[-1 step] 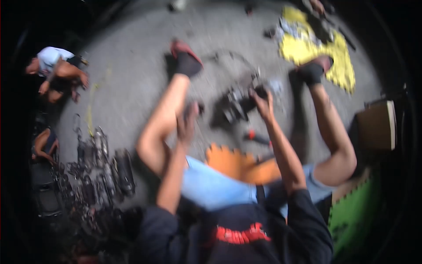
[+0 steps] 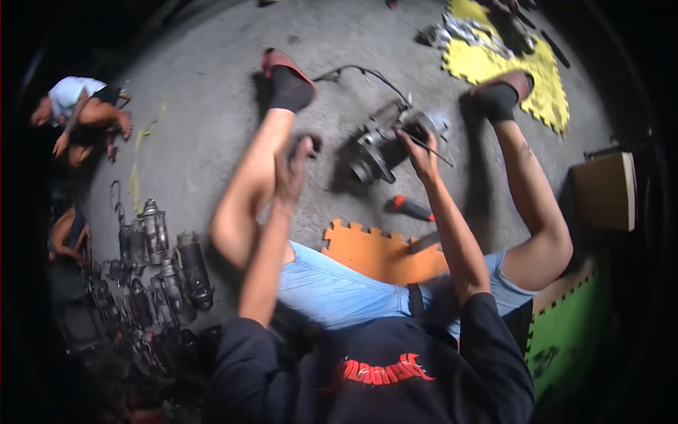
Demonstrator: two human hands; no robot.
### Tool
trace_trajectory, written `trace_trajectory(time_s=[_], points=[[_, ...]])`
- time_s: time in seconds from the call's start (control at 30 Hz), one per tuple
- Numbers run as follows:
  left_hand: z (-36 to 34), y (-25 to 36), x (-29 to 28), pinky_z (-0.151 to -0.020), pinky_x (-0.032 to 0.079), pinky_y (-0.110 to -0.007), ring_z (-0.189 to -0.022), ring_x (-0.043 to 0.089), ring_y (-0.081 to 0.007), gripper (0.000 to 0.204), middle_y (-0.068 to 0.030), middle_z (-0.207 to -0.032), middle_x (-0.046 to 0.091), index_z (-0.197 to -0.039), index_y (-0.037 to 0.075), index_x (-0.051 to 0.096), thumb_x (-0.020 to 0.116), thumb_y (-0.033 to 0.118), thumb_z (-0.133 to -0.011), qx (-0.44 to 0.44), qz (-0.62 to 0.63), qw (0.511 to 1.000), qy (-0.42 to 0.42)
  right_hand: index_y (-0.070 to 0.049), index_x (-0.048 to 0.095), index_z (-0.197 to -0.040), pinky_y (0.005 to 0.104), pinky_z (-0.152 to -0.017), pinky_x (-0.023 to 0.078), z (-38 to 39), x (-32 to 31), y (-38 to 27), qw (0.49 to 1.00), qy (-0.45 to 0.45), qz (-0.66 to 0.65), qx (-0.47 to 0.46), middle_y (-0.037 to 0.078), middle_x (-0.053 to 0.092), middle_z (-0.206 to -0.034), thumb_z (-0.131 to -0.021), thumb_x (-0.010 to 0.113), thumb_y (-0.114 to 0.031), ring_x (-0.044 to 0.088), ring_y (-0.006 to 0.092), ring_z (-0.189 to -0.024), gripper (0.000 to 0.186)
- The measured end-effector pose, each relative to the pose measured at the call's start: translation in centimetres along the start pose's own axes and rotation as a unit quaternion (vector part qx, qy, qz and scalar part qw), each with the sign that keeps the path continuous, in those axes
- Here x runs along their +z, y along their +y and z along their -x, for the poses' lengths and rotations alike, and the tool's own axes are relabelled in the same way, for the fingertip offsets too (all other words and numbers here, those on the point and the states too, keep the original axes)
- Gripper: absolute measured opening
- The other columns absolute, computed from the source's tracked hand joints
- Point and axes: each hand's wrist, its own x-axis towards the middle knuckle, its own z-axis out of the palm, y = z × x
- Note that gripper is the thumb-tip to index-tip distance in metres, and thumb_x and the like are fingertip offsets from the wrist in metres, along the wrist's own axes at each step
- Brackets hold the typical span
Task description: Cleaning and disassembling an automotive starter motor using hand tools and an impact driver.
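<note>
On the concrete floor between my feet lies a greasy metal starter motor (image 2: pixel 376 157), its body tilted. My right hand (image 2: pixel 424 157) is at its right end, fingers closed around a thin dark rod (image 2: pixel 439 154) that crosses the motor's round end. Whether the fingers also grip the motor is hidden. Apart from the motor, beside my left shin, my left hand (image 2: pixel 289 173) is closed on a small dark rounded part (image 2: pixel 314 145), too shadowed to name. A black cable (image 2: pixel 364 69) runs from near my left foot to the motor.
A red-and-black handled tool (image 2: pixel 413 208) lies near an orange foam mat (image 2: pixel 374 251). Several starter motors (image 2: pixel 194 272) crowd the left floor. Metal parts sit on a yellow mat (image 2: pixel 480 67). A cardboard box (image 2: pixel 604 191) and green mat (image 2: pixel 572 339) are right; another person (image 2: pixel 88 116) crouches far left.
The view has shifted slightly and sharpened from blur. My left hand is a little farther forward, still closed on the dark part. The thin rod at my right hand now shows clearly.
</note>
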Motion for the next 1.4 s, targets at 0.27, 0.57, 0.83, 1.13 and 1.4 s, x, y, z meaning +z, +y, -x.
trace_trajectory(time_s=[0.27,0.57,0.83,1.13,1.4], points=[[-11.9,-8.8,9.1,-0.084,0.046,-0.031,-0.097,0.059,-0.0183,0.051,-0.0085,-0.101,0.066,-0.113,-0.001,0.063,0.055,0.046,-0.095,-0.013,0.003,0.980,-0.199,0.003,0.064,-0.104,0.0346,-0.077,0.052,1.6,-2.9,2.2,0.977,-0.061,0.187,-0.083,0.012,0.070,-0.086,-0.081,0.073,-0.015,0.067,0.0244,-0.077,0.030],[-1.7,-11.4,14.0,-0.112,0.033,-0.043,-0.131,0.040,-0.0365,0.114,-0.0295,-0.139,0.039,-0.145,-0.009,0.018,0.081,0.051,-0.072,-0.043,0.025,0.967,-0.251,0.001,0.064,-0.092,0.0387,-0.068,0.051,-1.5,-3.4,-1.3,0.929,-0.339,0.110,-0.100,0.017,0.063,-0.081,-0.081,0.068,-0.006,0.064,0.0357,-0.075,0.014],[-1.5,-11.3,15.3,-0.100,0.042,-0.044,-0.115,0.050,-0.0367,0.100,-0.0220,-0.123,0.048,-0.137,-0.007,0.034,0.087,0.037,-0.065,0.075,-0.027,0.980,-0.184,0.002,0.057,-0.097,0.0453,-0.068,0.050,-2.8,-1.3,0.0,0.879,-0.401,0.168,-0.196,0.019,0.058,-0.083,-0.082,0.066,-0.010,0.060,0.0374,-0.078,0.021],[-1.8,-12.8,15.3,-0.102,0.038,-0.048,-0.116,0.047,-0.0413,0.096,-0.0271,-0.124,0.046,-0.135,-0.009,0.034,0.078,0.050,-0.072,0.170,-0.091,0.959,-0.206,0.005,0.058,-0.093,0.0450,-0.068,0.050,-4.8,-0.3,-0.1,0.854,-0.432,0.153,-0.248,0.018,0.055,-0.077,-0.077,0.061,-0.003,0.058,0.0419,-0.074,0.019],[-1.2,-13.1,15.5,-0.102,0.040,-0.047,-0.117,0.048,-0.0394,0.097,-0.0265,-0.122,0.048,-0.135,-0.009,0.035,0.079,0.049,-0.071,0.100,-0.024,0.979,-0.178,0.003,0.062,-0.096,0.0423,-0.065,0.049,-3.4,-0.3,0.6,0.880,-0.372,0.130,-0.267,0.016,0.057,-0.080,-0.077,0.066,-0.002,0.059,0.0378,-0.074,0.019]])
